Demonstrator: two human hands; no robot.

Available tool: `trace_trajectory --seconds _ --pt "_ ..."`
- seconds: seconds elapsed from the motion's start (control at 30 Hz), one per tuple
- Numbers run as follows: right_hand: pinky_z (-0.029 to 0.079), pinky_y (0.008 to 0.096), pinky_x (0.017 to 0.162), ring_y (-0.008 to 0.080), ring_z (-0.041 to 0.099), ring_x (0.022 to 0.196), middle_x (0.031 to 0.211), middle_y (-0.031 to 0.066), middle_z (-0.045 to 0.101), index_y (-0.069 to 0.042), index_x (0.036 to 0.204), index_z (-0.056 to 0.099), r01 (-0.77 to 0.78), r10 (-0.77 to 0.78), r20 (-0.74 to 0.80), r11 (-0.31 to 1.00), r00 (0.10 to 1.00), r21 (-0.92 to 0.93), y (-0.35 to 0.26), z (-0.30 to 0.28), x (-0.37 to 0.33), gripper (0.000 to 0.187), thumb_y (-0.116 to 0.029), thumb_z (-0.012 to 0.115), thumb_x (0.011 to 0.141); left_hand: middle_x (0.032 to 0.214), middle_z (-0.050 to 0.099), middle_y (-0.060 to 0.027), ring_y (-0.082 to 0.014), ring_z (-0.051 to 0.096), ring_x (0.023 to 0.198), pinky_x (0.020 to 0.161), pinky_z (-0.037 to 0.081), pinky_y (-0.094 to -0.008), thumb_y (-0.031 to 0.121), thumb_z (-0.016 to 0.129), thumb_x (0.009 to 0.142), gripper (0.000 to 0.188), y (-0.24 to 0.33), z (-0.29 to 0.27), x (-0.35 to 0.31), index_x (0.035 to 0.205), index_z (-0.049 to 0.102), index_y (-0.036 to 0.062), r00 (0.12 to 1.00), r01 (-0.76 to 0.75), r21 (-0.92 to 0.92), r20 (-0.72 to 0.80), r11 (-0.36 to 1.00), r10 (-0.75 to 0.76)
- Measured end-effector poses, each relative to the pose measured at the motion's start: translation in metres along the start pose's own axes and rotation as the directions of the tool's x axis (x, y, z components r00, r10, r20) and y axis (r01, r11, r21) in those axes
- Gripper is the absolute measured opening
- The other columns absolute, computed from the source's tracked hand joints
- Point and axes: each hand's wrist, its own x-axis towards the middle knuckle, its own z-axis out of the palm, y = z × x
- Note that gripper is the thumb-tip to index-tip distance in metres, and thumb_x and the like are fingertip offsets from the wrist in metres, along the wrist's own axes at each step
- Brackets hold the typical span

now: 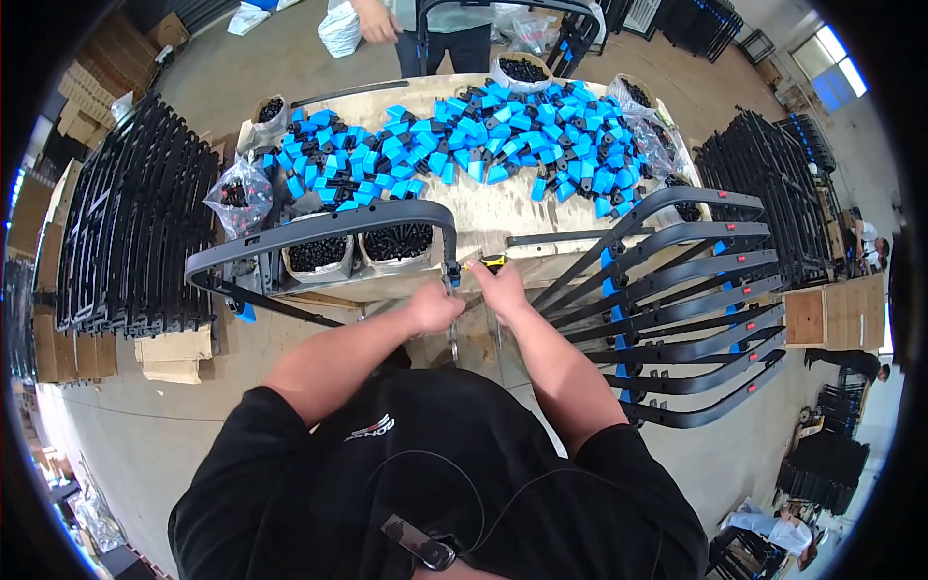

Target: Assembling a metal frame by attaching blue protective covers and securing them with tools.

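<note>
A curved black frame (319,224) extends across the table's near left side, its end coming down at a small dark bracket (451,275). My left hand (437,308) is closed just below that bracket. A narrow silvery metal piece (454,340) shows beneath it; whether the hand grips it is unclear. My right hand (502,293) is closed too, thumb and forefinger reaching toward the bracket from the right. What sits in these fingers is hidden. Beside them lies a yellow-and-black tool handle (494,261); I cannot tell whether my right hand touches it.
Blue and black plastic parts (503,130) cover much of the wooden table (483,215). Bags of small black pieces (397,242) stand along its near edge. Curved black frames (696,333) are stacked at right, others (135,222) at left. Across the table stands a person (454,48).
</note>
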Motion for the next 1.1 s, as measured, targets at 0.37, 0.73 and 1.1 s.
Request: trace_trajectory --seconds 0.37,0.73,1.1 --pt "0.050 0.0341 0.068 0.0142 0.061 0.076 0.088 0.0076 0.070 0.003 0.102 0.067 0.029 -0.031 -0.018 0.995 0.999 -0.099 0.014 -0.003 0.004 0.034 -0.027 0.078 0.089 0.081 0.070 -0.0272 -0.0355 0.072 0.067 0.071 0.058 -0.0436 0.025 0.062 0.084 0.034 0.052 -0.011 -0.017 0.083 0.068 -0.0086 0.964 0.266 -0.029 0.019 0.964 -0.265" --pt "0.050 0.0332 0.068 0.0160 0.064 0.077 0.085 0.0088 0.068 0.001 0.096 0.061 -0.029 0.041 0.143 0.996 0.989 -0.081 0.093 -0.013 -0.039 0.033 -0.028 0.074 0.089 0.113 0.067 -0.0319 -0.0424 0.066 0.109 0.095 0.053 -0.0470 0.035 0.062 0.087 0.053 0.006 0.016 -0.004 0.117 0.058 -0.0082 0.977 0.100 0.480 -0.212 0.871 0.005" --pt "0.042 0.0302 0.047 0.0122 0.053 0.056 0.072 0.0037 0.058 0.002 0.113 0.055 -0.263 0.258 0.156 0.965 0.953 0.012 0.020 -0.038 -0.060 0.034 -0.020 0.070 0.092 0.107 0.069 -0.0281 -0.0375 0.068 0.104 0.090 0.053 -0.0446 0.029 0.064 0.085 0.044 -0.001 0.007 -0.011 0.111 0.062 -0.0058 0.979 -0.045 0.257 -0.179 0.965 0.094"
